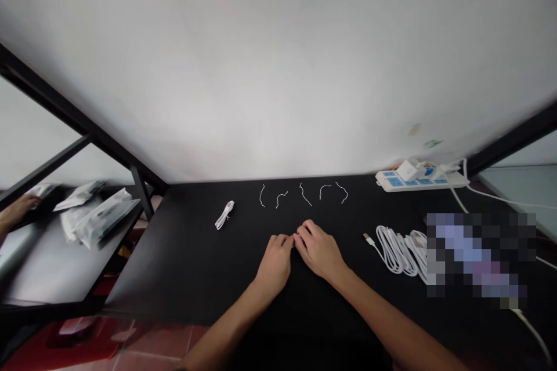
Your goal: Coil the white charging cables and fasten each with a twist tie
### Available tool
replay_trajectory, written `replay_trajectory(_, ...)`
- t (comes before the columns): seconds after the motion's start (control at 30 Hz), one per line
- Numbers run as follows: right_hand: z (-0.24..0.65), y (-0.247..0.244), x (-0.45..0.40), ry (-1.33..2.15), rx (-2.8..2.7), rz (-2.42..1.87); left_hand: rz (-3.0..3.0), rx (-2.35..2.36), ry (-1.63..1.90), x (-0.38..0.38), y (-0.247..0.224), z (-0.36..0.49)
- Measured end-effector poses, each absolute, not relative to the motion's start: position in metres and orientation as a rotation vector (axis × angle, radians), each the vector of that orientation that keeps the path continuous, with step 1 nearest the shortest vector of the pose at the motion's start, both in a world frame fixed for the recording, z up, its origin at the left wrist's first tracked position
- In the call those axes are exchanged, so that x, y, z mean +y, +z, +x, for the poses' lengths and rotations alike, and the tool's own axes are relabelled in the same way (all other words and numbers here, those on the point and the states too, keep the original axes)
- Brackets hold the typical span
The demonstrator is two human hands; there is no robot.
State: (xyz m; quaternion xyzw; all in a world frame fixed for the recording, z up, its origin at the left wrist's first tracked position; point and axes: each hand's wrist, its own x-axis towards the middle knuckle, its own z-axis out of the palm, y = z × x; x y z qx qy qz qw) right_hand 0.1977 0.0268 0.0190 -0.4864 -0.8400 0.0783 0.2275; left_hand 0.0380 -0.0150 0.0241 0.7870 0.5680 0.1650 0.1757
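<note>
My left hand (275, 262) and my right hand (317, 250) rest on the black tabletop (183, 266), their fingertips meeting near the middle. The fingers curl together, and I cannot tell whether they pinch something small. Farther up the table lie several thin white twist ties, the nearest being one (281, 199) just above my hands. A white cable bundle (224, 215) lies to the left of them. To the right of my right hand lie loose coils of white USB cable (395, 250), ending in a metal connector (369, 239).
A white power strip (418, 182) with a plugged-in charger stands at the table's back right, against a white wall. A pixelated patch covers the right. On a lower black shelf at left lie plastic-wrapped packages (102, 218), with another person's hand (17, 210) beside them.
</note>
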Motion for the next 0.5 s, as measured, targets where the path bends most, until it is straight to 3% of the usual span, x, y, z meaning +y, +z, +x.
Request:
replay_trajectory(0.23,0.189,0.012,0.037,0.274,-2.274,-1.227,1.977,1.521,0.611,-0.021,0.044,0.032)
replay_trajectory(0.5,0.192,0.018,0.033,0.419,-2.14,-1.226,2.162,1.61,0.191,-0.025,0.048,0.037)
